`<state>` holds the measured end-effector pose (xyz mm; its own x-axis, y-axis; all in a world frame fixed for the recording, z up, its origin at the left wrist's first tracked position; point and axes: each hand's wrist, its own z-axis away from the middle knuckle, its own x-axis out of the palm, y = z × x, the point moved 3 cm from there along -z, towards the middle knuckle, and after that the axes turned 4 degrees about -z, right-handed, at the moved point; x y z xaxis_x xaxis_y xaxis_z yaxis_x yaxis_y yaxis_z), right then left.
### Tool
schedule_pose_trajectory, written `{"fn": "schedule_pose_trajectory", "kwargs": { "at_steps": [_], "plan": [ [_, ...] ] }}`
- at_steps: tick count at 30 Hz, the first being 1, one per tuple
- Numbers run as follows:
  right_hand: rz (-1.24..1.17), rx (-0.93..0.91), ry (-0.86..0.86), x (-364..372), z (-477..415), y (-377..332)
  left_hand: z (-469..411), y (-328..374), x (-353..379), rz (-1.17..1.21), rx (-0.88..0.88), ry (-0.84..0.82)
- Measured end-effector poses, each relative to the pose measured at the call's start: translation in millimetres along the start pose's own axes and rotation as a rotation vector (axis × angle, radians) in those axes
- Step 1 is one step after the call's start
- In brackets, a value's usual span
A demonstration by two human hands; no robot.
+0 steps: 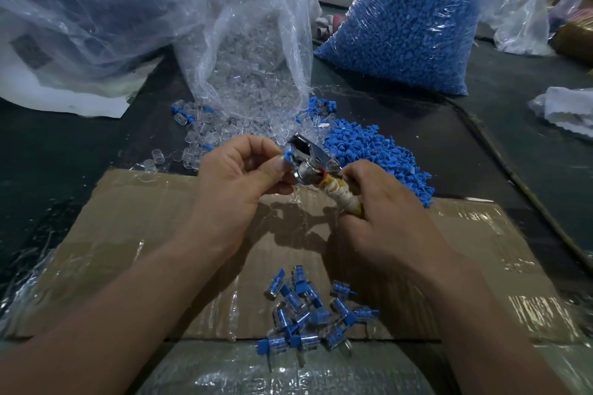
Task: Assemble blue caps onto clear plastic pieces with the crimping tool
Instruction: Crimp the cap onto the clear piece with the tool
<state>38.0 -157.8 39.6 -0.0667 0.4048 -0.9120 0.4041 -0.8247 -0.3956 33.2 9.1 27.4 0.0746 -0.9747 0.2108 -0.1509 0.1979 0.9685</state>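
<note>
- Dark table (64, 144) runs under everything, with a taped cardboard sheet (128, 218) spread over it in front of me.
- At the back an open bag of clear pieces (253, 51) stands left of a full bag of caps (414, 26).
- Loose clear pieces (199, 141) spill from the open bag's mouth. Just right of them lies a heap of loose caps (375, 154).
- My left hand (244, 176) has its thumb and curled fingers pinching a blue cap (286, 157), held right against the metal head of the tool (308, 154), above the cardboard's far edge. I cannot tell whether a clear piece sits under my fingertips.
- My right hand (382, 215) is wrapped round the tool's taped handle, fingers curled tight.
- Finished pieces (308, 311) lie in a small pile on the cardboard, between my forearms.
</note>
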Motion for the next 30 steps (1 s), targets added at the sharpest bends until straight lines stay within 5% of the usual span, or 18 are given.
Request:
{"fn": "schedule_pose_trajectory", "kwargs": {
  "at_steps": [23, 30],
  "plan": [
    [-0.02, 0.0, 0.045, 2.1, -3.9, -5.3, 6.9, 4.0, -0.7, -0.234, 0.065, 0.103],
    [-0.005, 0.078, 0.092, -8.5, -2.5, 8.6, -1.6, 10.3, -15.0, -0.056, -0.016, 0.149]
  ]
}}
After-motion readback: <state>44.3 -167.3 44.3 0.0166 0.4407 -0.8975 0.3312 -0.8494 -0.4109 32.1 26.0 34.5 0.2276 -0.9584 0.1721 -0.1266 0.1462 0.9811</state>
